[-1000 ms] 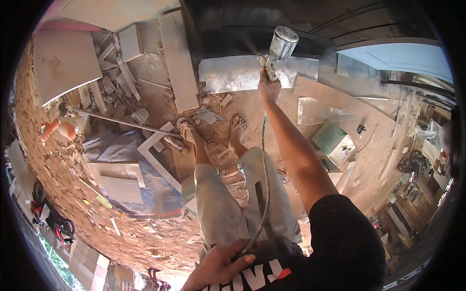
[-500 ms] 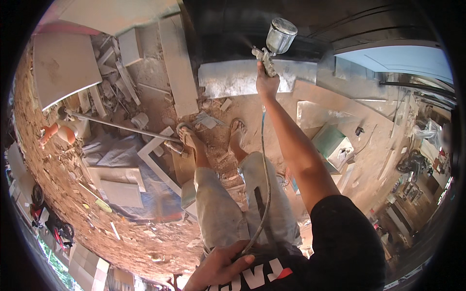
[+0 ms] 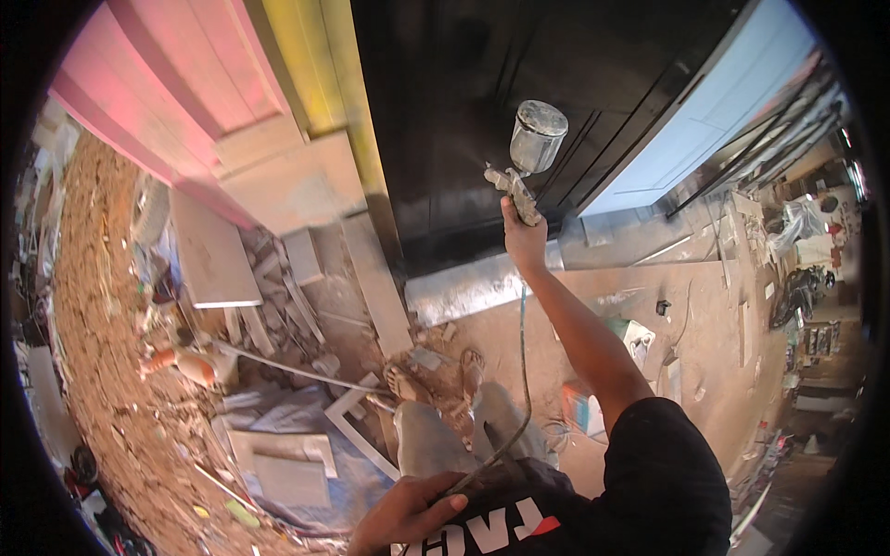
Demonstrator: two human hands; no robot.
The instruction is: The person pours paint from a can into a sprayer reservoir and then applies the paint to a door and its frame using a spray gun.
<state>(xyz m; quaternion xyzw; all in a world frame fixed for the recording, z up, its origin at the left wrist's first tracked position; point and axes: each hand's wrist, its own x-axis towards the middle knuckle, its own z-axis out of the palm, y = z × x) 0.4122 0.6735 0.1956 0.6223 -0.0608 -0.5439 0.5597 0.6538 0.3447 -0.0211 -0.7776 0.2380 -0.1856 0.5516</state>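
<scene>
A paint spray gun [image 3: 513,193] with a metal cup [image 3: 538,139] on top is gripped in my right hand [image 3: 527,245], my arm stretched forward. Its nozzle points left in front of a tall glossy black panel [image 3: 454,102], and a faint mist shows at the tip. From the gun's handle an air hose [image 3: 525,361] hangs down and curves back to my waist. There my left hand [image 3: 415,508] is closed around the hose, close to my black shirt.
Pink panels [image 3: 176,93], a yellow panel [image 3: 324,83] and a light blue panel [image 3: 705,102] stand beside the black one. Boards [image 3: 215,250], wood scraps, a long pole [image 3: 297,372] and a blue tarp [image 3: 362,491] lie to the left. A whitish board [image 3: 473,289] lies under the panel.
The view has tilted up, showing more of the black, pink and yellow panels. My right hand has raised the spray gun higher along the black panel; my left hand still grips the hose.
</scene>
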